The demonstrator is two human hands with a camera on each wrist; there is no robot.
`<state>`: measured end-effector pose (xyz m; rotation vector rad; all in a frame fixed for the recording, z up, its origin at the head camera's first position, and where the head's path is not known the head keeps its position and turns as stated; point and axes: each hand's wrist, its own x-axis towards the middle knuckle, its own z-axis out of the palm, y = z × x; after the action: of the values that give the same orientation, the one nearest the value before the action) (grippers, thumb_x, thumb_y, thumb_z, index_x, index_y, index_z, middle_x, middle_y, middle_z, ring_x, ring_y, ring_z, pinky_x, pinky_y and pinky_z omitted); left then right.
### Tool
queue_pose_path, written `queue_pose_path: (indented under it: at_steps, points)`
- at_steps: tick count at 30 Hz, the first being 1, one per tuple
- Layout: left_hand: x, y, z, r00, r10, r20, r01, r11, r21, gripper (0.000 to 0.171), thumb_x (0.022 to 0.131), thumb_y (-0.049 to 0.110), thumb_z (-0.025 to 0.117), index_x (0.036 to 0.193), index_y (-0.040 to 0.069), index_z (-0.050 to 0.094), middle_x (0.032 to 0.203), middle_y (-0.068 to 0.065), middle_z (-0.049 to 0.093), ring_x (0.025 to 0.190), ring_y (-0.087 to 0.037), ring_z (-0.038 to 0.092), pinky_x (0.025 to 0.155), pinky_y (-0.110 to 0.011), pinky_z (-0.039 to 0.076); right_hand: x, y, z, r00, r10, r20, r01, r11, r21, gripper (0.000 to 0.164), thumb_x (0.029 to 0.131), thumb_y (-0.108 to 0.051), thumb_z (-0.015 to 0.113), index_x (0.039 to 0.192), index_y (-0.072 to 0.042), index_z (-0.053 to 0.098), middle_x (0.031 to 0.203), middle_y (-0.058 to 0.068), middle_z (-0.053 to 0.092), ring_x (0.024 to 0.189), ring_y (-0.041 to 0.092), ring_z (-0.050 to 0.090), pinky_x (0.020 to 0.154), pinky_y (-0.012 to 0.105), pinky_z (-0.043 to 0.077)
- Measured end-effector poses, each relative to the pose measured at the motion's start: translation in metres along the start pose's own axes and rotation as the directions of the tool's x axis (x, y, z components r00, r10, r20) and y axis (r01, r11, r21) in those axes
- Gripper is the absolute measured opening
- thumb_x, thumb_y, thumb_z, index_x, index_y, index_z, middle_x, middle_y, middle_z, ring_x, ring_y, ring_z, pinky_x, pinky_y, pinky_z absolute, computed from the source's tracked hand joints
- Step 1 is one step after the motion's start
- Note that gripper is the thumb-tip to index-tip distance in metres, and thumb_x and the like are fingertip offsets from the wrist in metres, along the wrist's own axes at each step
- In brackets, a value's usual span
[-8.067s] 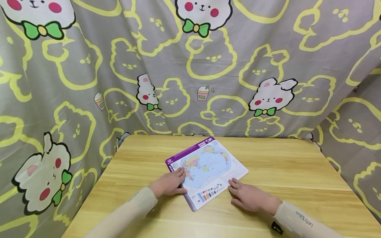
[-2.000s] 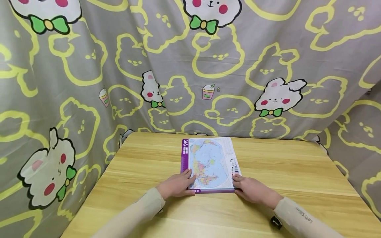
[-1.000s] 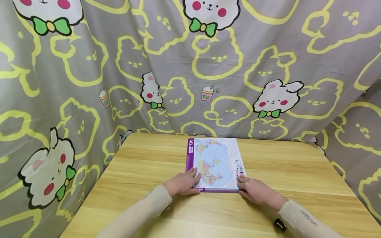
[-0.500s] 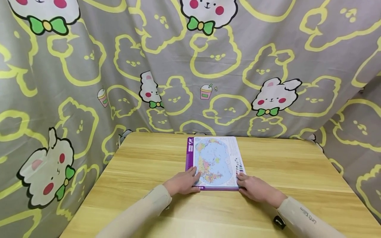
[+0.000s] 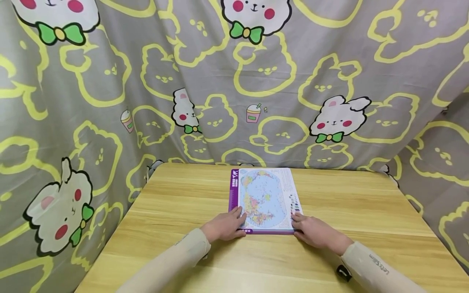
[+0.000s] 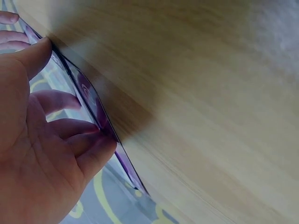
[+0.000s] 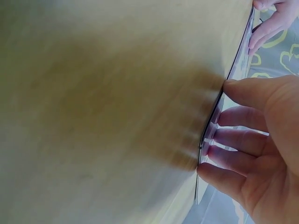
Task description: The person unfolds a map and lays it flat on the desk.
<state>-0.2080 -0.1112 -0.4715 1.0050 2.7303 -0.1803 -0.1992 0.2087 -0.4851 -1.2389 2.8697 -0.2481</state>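
Observation:
A flat rectangular world map board (image 5: pixel 265 199) lies on the wooden table, its purple title strip on the left and purple showing along its near edge. My left hand (image 5: pixel 225 226) touches the near left corner, fingertips along the side and thumb at the near edge. At the near right corner, my right hand (image 5: pixel 313 232) rests the same way, fingers against the right side. The left wrist view has the left hand (image 6: pixel 42 154) with spread fingertips on the board's edge (image 6: pixel 88 93). In the right wrist view, the right hand's fingers (image 7: pixel 233 140) line the opposite edge.
The wooden table (image 5: pixel 176 203) extends on both sides of the board. Behind it and at the sides hangs a grey curtain (image 5: pixel 220 69) with yellow outlines and white rabbits. A small black item (image 5: pixel 343 273) sits beneath the right sleeve (image 5: pixel 377 264).
Eight seconds ago the board lay diagonally; now it is turned with its purple strip to the left and squared to the table. It has shifted slightly right since two seconds ago, both hands following.

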Motion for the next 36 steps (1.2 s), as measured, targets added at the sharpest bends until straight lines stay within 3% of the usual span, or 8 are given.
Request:
queue_pose_path:
  at_steps: [13,19,30,36]
  points:
    - [0.001,-0.003,-0.001,1.000,-0.007,0.004,0.007,1.000,0.006,0.067,0.096,0.051,0.044,0.147,0.009,0.035,0.152,-0.018,0.025,0.139,-0.028,0.025,0.110,-0.035,0.028,0.002,0.001,-0.002,1.000,-0.002,-0.007,0.002,1.000,-0.001,0.023,0.089,-0.013,0.064,0.106,0.002,0.066,0.126,0.028,0.055,0.117,0.043,0.051,0.091,0.052,0.046]
    - [-0.003,-0.003,-0.003,1.000,-0.003,0.014,0.004,0.999,-0.032,0.067,0.096,0.050,0.045,0.148,0.009,0.033,0.153,-0.018,0.023,0.140,-0.028,0.022,0.110,-0.034,0.027,0.004,-0.003,-0.002,1.000,0.002,0.003,-0.002,1.000,-0.014,0.022,0.088,-0.016,0.066,0.102,0.001,0.067,0.124,0.027,0.056,0.116,0.043,0.053,0.089,0.052,0.048]
    - [-0.014,-0.017,0.010,0.998,0.023,-0.053,-0.024,1.000,-0.020,0.063,0.097,0.043,0.048,0.144,0.003,0.037,0.150,-0.020,0.028,0.138,-0.030,0.028,0.110,-0.035,0.027,0.007,-0.013,-0.005,0.999,0.052,-0.005,-0.052,0.996,-0.067,0.020,0.085,-0.022,0.070,0.091,-0.003,0.063,0.117,0.023,0.060,0.103,0.037,0.061,0.081,0.048,0.053]
    - [-0.019,-0.020,0.013,0.999,0.021,-0.048,-0.021,1.000,0.003,0.059,0.099,0.040,0.046,0.144,0.003,0.039,0.150,-0.017,0.029,0.138,-0.028,0.029,0.110,-0.034,0.028,0.008,-0.011,-0.004,0.999,0.016,-0.030,-0.019,0.995,-0.096,0.020,0.085,-0.022,0.070,0.091,-0.005,0.063,0.116,0.021,0.060,0.104,0.036,0.060,0.082,0.047,0.052]
